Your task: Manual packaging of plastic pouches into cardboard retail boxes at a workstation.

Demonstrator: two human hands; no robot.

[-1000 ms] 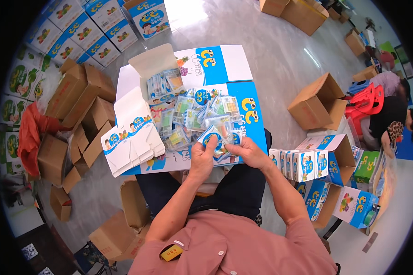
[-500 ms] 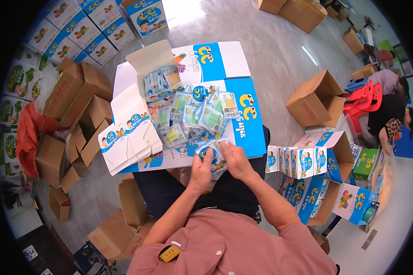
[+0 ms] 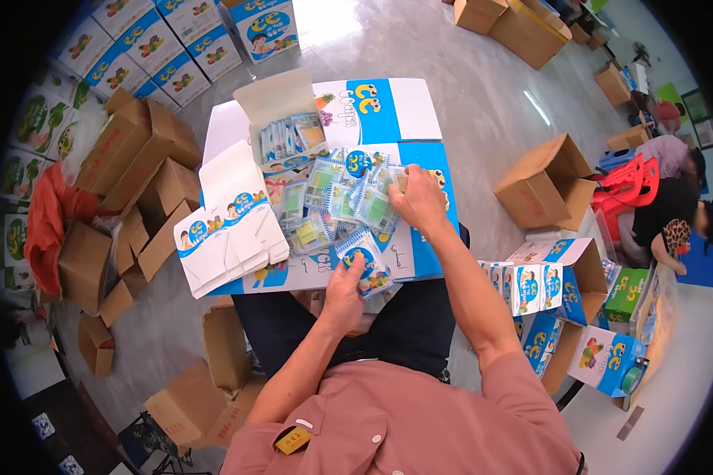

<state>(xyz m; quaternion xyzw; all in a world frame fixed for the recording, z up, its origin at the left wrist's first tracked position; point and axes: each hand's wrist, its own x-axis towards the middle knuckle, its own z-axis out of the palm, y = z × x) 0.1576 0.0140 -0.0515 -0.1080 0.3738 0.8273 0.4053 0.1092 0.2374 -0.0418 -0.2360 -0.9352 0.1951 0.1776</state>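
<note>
My left hand (image 3: 344, 297) is closed on clear plastic packets (image 3: 363, 257) with blue-striped edges, held over the near edge of the flat cardboard surface (image 3: 325, 279). Stretched forward, my right hand (image 3: 420, 201) pinches a packet (image 3: 399, 180) at the right side of a loose packet pile (image 3: 343, 202). Green and yellow contents show through the wrappers. Behind the pile stands an open white carton (image 3: 276, 99) with several packets upright in it. Flattened white cartons (image 3: 234, 226) lie stacked to the left of the pile.
Opened brown boxes stand on the left (image 3: 162, 202) and right (image 3: 543, 182). Printed boxes (image 3: 123, 51) are stacked at the far left. Small filled cartons (image 3: 531, 286) lie beside my right arm. Another person (image 3: 673, 198) sits at the right by a red chair (image 3: 632, 186).
My right hand has left the packets in my left hand and moved forward and right to the pile. The left hand keeps its hold. The whole view has shifted slightly.
</note>
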